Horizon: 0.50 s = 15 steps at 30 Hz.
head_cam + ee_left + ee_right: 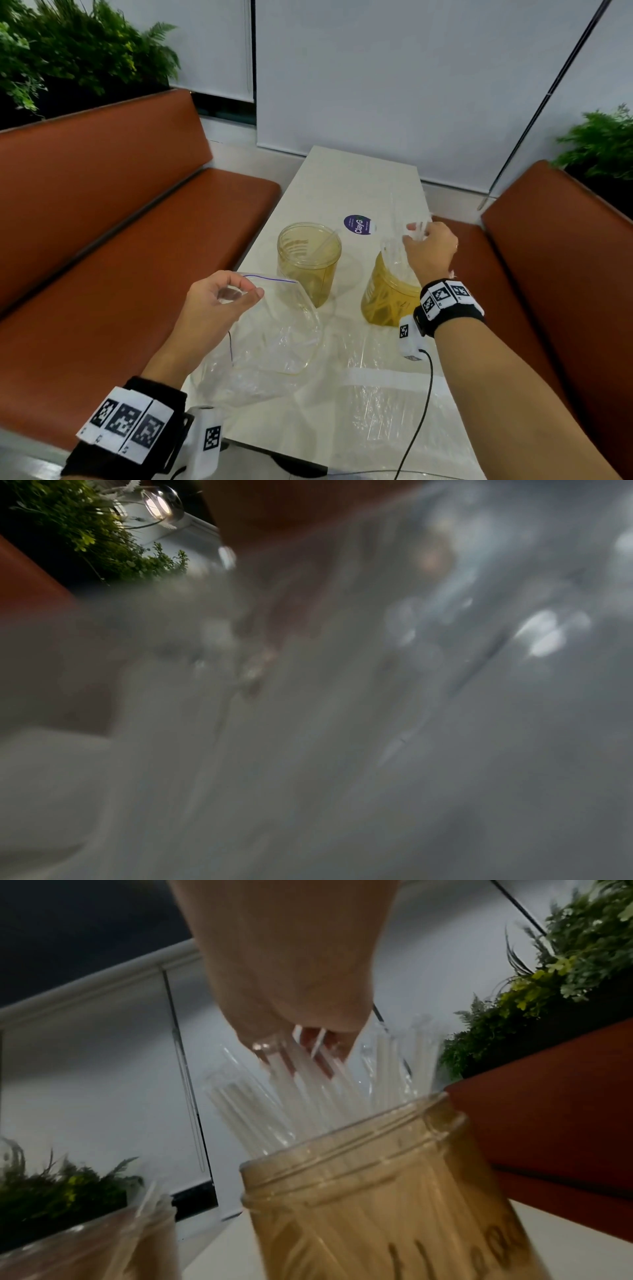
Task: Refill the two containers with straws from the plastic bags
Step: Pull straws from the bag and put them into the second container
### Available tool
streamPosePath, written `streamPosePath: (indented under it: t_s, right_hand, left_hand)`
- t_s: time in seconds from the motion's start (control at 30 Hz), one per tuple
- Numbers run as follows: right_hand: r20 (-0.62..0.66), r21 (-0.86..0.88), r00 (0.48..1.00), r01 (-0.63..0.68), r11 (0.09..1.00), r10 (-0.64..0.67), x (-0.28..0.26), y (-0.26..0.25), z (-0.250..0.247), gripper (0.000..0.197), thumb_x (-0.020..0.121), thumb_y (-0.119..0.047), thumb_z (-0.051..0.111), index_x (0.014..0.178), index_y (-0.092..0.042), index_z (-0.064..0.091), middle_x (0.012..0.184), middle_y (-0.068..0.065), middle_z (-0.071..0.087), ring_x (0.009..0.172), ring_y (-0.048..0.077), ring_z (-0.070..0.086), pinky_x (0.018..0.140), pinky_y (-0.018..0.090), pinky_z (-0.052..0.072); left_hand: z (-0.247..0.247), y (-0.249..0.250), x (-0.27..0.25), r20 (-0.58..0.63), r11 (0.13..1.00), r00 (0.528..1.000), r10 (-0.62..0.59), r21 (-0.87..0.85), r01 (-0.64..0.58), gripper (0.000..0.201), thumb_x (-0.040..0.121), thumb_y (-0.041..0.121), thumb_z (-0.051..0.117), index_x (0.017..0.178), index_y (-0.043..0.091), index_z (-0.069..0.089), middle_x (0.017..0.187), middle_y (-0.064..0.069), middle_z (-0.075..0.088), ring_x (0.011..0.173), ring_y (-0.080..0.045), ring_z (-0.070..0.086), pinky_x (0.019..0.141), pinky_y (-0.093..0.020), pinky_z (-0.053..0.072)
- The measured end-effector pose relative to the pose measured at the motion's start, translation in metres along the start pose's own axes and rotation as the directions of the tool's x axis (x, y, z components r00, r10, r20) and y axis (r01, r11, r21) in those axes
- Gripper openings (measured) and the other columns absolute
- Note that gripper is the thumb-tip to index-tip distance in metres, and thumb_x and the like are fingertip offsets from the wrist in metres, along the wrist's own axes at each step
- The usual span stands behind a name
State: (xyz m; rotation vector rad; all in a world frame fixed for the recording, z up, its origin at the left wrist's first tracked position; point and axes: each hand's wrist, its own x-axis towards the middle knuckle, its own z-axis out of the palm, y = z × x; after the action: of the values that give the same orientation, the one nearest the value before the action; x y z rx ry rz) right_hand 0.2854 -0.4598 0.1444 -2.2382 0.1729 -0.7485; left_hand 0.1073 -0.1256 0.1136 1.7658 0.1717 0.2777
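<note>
Clear plastic bag, apparently emptied, hangs pinched at its zip edge by left hand, lifted off the desk. Left jar, near the desk's left edge, holds one straw. Right hand fingers clamp straws over the nearly full right jar, likely settling them. Open room lies beyond.

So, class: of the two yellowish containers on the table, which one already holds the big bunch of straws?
The right container, under the right hand, which grips its straws. The left container holds only one or two.
</note>
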Motion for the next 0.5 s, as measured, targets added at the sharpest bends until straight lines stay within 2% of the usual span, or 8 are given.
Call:
streamPosePath:
  t_s: [0.07, 0.17, 0.23, 0.27, 0.3, 0.37, 0.43, 0.5]
  right_hand:
    - [-0.051, 0.008, 0.998, 0.034, 0.999, -0.033, 0.001, 0.001, -0.001, 0.033, 0.082, -0.016, 0.079, 0.114, -0.011, 0.071, 0.117, 0.011, 0.065, 0.112, 0.027, 0.060, 0.090, 0.025, 0.041]
    - [-0.153, -0.028, 0.951, 0.267, 0.963, -0.268, 0.012, -0.013, -0.006, 0.051, 0.092, -0.017, 0.066, 0.140, -0.021, 0.051, 0.135, 0.006, 0.054, 0.128, 0.022, 0.047, 0.104, 0.022, 0.032]
    - [-0.061, -0.157, 0.899, 0.420, 0.894, -0.433, 0.019, -0.018, -0.001, 0.050, 0.098, -0.011, 0.056, 0.147, -0.019, 0.047, 0.144, 0.008, 0.051, 0.135, 0.024, 0.043, 0.114, 0.030, 0.032]
    - [0.036, -0.261, 0.877, 0.471, 0.843, -0.479, 0.022, -0.015, 0.003, 0.049, 0.098, -0.006, 0.053, 0.146, -0.015, 0.049, 0.146, 0.010, 0.052, 0.138, 0.028, 0.043, 0.116, 0.038, 0.036]
    - [0.165, -0.379, 0.871, 0.488, 0.786, -0.462, 0.021, -0.011, 0.007, 0.049, 0.097, -0.003, 0.051, 0.145, -0.011, 0.050, 0.146, 0.013, 0.054, 0.140, 0.032, 0.043, 0.116, 0.046, 0.038]
    - [0.347, -0.561, 0.904, 0.414, 0.717, -0.251, 0.012, 0.000, 0.013, 0.046, 0.096, -0.010, 0.046, 0.142, -0.007, 0.052, 0.144, 0.014, 0.055, 0.142, 0.033, 0.040, 0.116, 0.050, 0.036]
    - [0.277, -0.574, 0.950, 0.285, 0.768, -0.146, 0.001, -0.002, 0.013, 0.036, 0.096, -0.021, 0.044, 0.120, -0.010, 0.069, 0.139, 0.013, 0.056, 0.135, 0.036, 0.044, 0.113, 0.051, 0.036]
    - [0.080, -0.463, 0.969, 0.245, 0.852, -0.235, 0.001, -0.017, 0.012, 0.027, 0.093, -0.022, 0.049, 0.104, -0.011, 0.070, 0.144, 0.014, 0.049, 0.135, 0.038, 0.042, 0.111, 0.050, 0.036]
  left_hand:
    - [0.001, 0.000, 0.000, 0.003, 1.000, 1.000, -0.001, -0.005, 0.001, 0.016, 0.081, 0.029, 0.083, 0.084, 0.017, 0.074, 0.086, 0.002, 0.073, 0.086, -0.016, 0.066, 0.080, -0.043, 0.055]
    - [0.002, 0.000, 0.001, 0.000, 1.000, 1.000, -0.002, 0.000, 0.002, 0.015, 0.081, 0.029, 0.084, 0.082, 0.018, 0.074, 0.083, 0.007, 0.072, 0.083, -0.013, 0.065, 0.080, -0.042, 0.054]
    - [0.003, 0.001, 0.001, -0.003, 1.000, 1.000, 0.002, -0.003, -0.002, 0.015, 0.081, 0.028, 0.084, 0.082, 0.018, 0.073, 0.081, 0.007, 0.071, 0.081, -0.011, 0.064, 0.079, -0.040, 0.053]
    - [0.003, 0.001, 0.001, -0.004, 1.000, 1.000, 0.006, -0.002, -0.006, 0.015, 0.081, 0.028, 0.084, 0.082, 0.018, 0.073, 0.081, 0.008, 0.071, 0.079, -0.010, 0.063, 0.077, -0.038, 0.053]
    - [0.004, 0.001, 0.001, -0.004, 1.000, 1.000, 0.008, -0.001, -0.008, 0.015, 0.081, 0.028, 0.084, 0.081, 0.017, 0.073, 0.082, 0.008, 0.071, 0.079, -0.010, 0.063, 0.076, -0.036, 0.053]
    - [0.006, 0.002, 0.000, -0.003, 1.000, 1.000, 0.010, -0.001, -0.010, 0.016, 0.081, 0.029, 0.084, 0.081, 0.017, 0.073, 0.087, 0.008, 0.073, 0.080, -0.010, 0.064, 0.077, -0.036, 0.052]
    - [0.006, 0.002, -0.001, -0.001, 1.000, 1.000, 0.011, 0.003, -0.011, 0.016, 0.081, 0.029, 0.084, 0.080, 0.018, 0.073, 0.088, 0.008, 0.073, 0.080, -0.010, 0.065, 0.077, -0.035, 0.052]
    - [0.006, 0.002, -0.001, 0.003, 1.000, 1.000, 0.018, 0.015, -0.018, 0.016, 0.081, 0.029, 0.084, 0.080, 0.018, 0.072, 0.084, 0.008, 0.073, 0.076, -0.006, 0.064, 0.075, -0.034, 0.052]
